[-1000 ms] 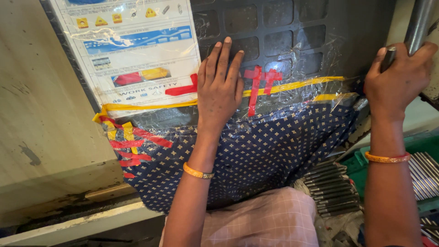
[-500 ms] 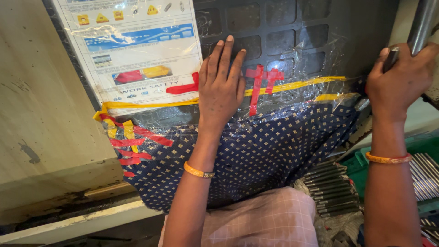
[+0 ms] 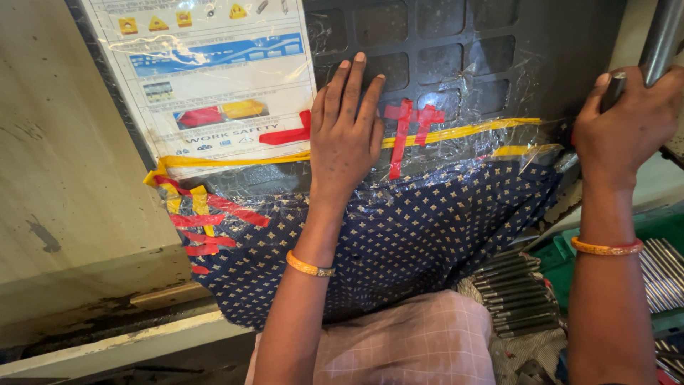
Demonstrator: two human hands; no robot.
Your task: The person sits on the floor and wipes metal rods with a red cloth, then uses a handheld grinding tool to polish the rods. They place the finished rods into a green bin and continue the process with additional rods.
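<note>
My left hand [image 3: 347, 132] lies flat, fingers together, against a dark machine panel [image 3: 456, 50] covered in clear plastic film. Just below the palm hangs a blue patterned cloth [image 3: 399, 242] under plastic, fixed with yellow tape [image 3: 463, 132] and red tape [image 3: 406, 117]. My right hand [image 3: 627, 132] is shut on a metal lever handle [image 3: 662, 32] at the upper right, wrist bent upward. An orange bangle sits on each wrist.
A laminated white safety poster [image 3: 206, 78] is taped to the panel at left. A beige machine housing [image 3: 64, 185] fills the left side. Several dark metal rods [image 3: 516, 292] lie in a green tray [image 3: 563, 253] at lower right. Pink checked cloth [image 3: 420, 342] is near my lap.
</note>
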